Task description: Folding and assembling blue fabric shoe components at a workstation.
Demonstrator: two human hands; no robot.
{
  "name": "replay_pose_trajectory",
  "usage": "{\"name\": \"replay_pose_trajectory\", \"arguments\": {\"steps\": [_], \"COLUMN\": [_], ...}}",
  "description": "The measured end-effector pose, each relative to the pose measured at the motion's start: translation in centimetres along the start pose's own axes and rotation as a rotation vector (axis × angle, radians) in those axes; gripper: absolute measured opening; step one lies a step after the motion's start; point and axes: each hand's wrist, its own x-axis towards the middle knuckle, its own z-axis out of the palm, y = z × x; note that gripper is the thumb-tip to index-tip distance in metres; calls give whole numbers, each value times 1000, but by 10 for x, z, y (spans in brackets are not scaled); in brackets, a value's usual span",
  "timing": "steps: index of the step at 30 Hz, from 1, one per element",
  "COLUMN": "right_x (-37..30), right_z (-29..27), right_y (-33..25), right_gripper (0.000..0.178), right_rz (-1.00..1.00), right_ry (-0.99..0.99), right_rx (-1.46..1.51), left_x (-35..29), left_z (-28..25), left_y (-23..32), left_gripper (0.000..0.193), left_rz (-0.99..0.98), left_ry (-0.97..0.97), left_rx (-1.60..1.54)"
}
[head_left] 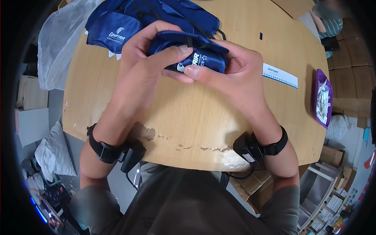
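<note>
A small blue satin pouch (213,62) with white print is held above the far half of the table, its upper edge bent over like a flap. My left hand (147,58) grips its left side, thumb across the front and fingers behind. On the other side my right hand (241,70) is closed round the pouch, its thumb pressing the lower front edge. A short black strip shows by my left thumb; I cannot tell whether it is a strap or a zip pull. The pouch's back and most of my fingertips are hidden.
Behind my left hand lies a heap of blue satin pouches (111,29) with black cords. A white printed card strip (280,75) rests on the wooden table (188,125) at right, near a purple tray (316,98) of small packets. Clear plastic (58,43) hangs over the left edge.
</note>
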Motion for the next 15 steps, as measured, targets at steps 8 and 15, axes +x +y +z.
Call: {"name": "replay_pose_trajectory", "arguments": {"steps": [8, 15], "right_x": [-2, 5], "right_z": [-5, -4], "right_y": [-10, -5], "right_gripper": [41, 37], "right_rz": [87, 36], "right_ry": [20, 29], "right_rx": [47, -4], "left_x": [2, 13], "left_z": [2, -13], "left_y": [1, 4], "left_gripper": [35, 30], "left_rz": [-77, -252], "left_ry": [-2, -96], "left_rx": [46, -14]}}
